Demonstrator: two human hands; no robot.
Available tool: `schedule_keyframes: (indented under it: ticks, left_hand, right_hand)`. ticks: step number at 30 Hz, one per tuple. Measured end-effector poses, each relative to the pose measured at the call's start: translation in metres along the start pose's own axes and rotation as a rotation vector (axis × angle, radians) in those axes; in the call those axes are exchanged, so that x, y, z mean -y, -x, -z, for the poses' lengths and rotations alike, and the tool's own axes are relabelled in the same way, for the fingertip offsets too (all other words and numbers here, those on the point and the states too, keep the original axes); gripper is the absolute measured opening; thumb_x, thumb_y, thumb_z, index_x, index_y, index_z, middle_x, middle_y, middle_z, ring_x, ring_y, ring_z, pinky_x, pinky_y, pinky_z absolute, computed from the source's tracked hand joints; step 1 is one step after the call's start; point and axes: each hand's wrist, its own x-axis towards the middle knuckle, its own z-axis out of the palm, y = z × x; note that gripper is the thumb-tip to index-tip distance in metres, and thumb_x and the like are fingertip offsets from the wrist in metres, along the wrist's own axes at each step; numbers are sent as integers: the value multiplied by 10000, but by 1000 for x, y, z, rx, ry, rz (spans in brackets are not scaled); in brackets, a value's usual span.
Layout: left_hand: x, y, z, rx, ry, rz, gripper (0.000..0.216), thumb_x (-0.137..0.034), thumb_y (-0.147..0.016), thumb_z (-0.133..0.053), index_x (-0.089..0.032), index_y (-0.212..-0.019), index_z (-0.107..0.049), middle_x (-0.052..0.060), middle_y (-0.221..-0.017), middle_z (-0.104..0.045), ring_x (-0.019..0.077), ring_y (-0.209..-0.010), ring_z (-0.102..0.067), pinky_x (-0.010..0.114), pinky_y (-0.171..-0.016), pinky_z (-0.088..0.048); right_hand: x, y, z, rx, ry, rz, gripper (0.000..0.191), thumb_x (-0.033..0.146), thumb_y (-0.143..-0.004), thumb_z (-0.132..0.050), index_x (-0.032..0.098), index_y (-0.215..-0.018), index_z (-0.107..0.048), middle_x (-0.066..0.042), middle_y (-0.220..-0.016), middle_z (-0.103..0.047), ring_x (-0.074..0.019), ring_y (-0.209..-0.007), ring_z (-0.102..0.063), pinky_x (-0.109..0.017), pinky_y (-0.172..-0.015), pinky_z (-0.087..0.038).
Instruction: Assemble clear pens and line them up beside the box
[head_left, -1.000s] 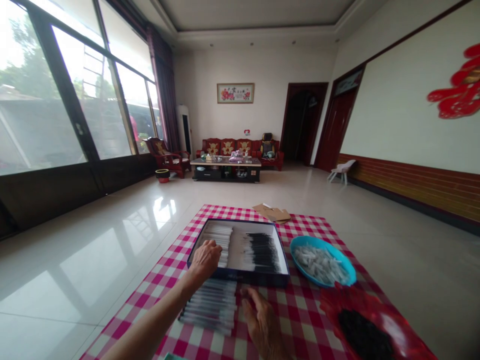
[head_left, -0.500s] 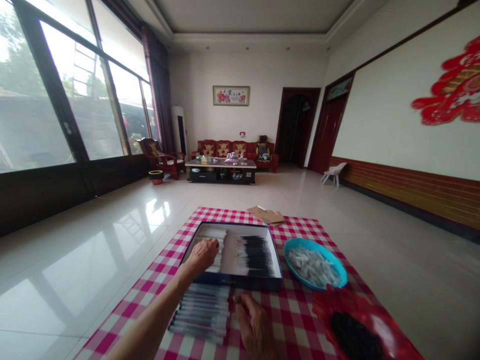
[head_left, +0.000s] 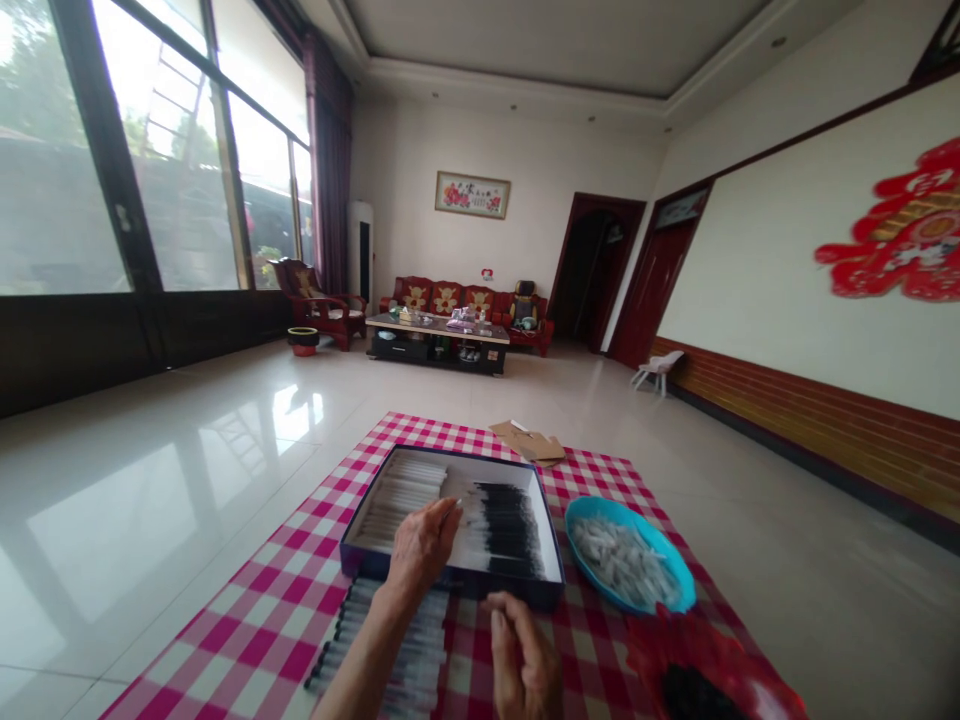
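My left hand (head_left: 421, 548) is over a shallow dark-blue box (head_left: 452, 578), its fingertips pinched together; a small pale tip shows there, too small to name. White plastic tubes (head_left: 409, 485) lie in rows in the box's left half. Dark-filled thin sticks like pen refills (head_left: 510, 525) fill the right half, pale tips pointing left. In front of the box, my right hand (head_left: 527, 660) is loosely curved, thumb and index finger apart, with nothing visible between them. Beneath my left forearm lie several clear pen-like barrels (head_left: 420, 650) with dark ends, partly hidden.
To the right stand a blue bowl (head_left: 686, 590) of clear caps and a red dish (head_left: 757, 675) of small black parts. Brown cardboard pieces (head_left: 536, 445) lie behind the box. Everything rests on a pink-and-white checked tablecloth (head_left: 247, 590). A coffee table (head_left: 439, 345) stands farther off.
My left hand has moved right and nearer, from above the white tubes to beside the dark sticks' tips. My right hand has shifted slightly right. The view has tilted a little.
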Motion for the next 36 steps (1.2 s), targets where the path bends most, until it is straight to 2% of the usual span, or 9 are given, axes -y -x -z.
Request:
schedule_keyframes:
  ticks: [2, 4, 8, 9, 13, 15, 21, 27, 36]
  left_hand:
    - [1, 0, 3, 18, -8, 41, 273, -364, -933, -435, -263, -1001, -679, 28, -849, -725, 183, -809, -673, 224, -665, -424]
    - [0, -1, 6, 38, -14, 70, 295, -385, -939, -423, -262, -982, -688, 32, -840, -727, 184, -811, -673, 223, -660, -412]
    - [-4, -2, 11, 64, -14, 97, 314, -387, -948, -404, -256, -971, -688, 36, -832, -727, 183, -819, -670, 224, -654, -386]
    - [-4, -2, 11, 63, -13, 98, 311, -385, -948, -404, -257, -968, -688, 35, -827, -726, 183, -816, -670, 225, -648, -381]
    - [-3, -2, 11, 62, 6, 103, 302, -389, -945, -411, -265, -968, -684, 30, -813, -724, 180, -796, -669, 224, -623, -365]
    - [-2, -2, 11, 62, 16, 109, 303, -394, -943, -412, -263, -971, -684, 32, -809, -724, 178, -795, -667, 223, -620, -362]
    - [-4, -1, 12, 63, 17, 105, 312, -395, -944, -406, -255, -939, -684, 33, -770, -712, 177, -777, -662, 223, -612, -353]
    - [-13, -1, 15, 82, 0, 54, 333, -379, -951, -388, -238, -865, -678, 35, -727, -694, 173, -745, -657, 227, -620, -356]
    - [-34, 5, 17, 140, 79, 7, 309, -343, -939, -425, -301, -1188, -603, 37, -880, -732, 194, -832, -675, 238, -684, -424]
  right_hand:
    - [6, -26, 10, -9, 71, 81, 231, 325, -886, -465, 220, -958, -657, -82, -928, -704, -227, -891, -660, -310, -807, -511]
    - [11, -59, 20, 71, 177, 115, 237, 276, -861, -459, 212, -943, -672, -93, -938, -698, -231, -883, -653, -330, -800, -508]
    - [8, -122, 25, 552, 494, 20, 247, 150, -734, -522, 234, -833, -732, -56, -857, -721, -211, -815, -660, -306, -767, -483]
    - [5, -133, 23, 621, 525, 3, 240, 134, -694, -551, 243, -788, -744, -43, -804, -729, -208, -784, -664, -291, -729, -481]
    - [-14, -150, 9, 804, 575, -47, 202, 94, -519, -666, 261, -603, -743, 17, -540, -681, -163, -516, -613, -225, -487, -407]
    - [-22, -149, 3, 857, 590, -55, 200, 81, -477, -679, 260, -548, -731, 39, -465, -640, -135, -432, -556, -215, -441, -361]
    - [-37, -145, -1, 888, 595, -14, 167, 81, -530, -621, 215, -526, -719, 33, -459, -621, -127, -471, -536, -213, -461, -324]
    - [-36, -149, 8, 858, 588, 79, 210, 106, -619, -546, 175, -438, -626, 48, -406, -510, -100, -480, -464, -214, -505, -288]
    - [-22, -150, 19, 603, 496, 120, 205, 163, -728, -523, 204, -612, -688, -11, -682, -670, -145, -659, -594, -231, -649, -408]
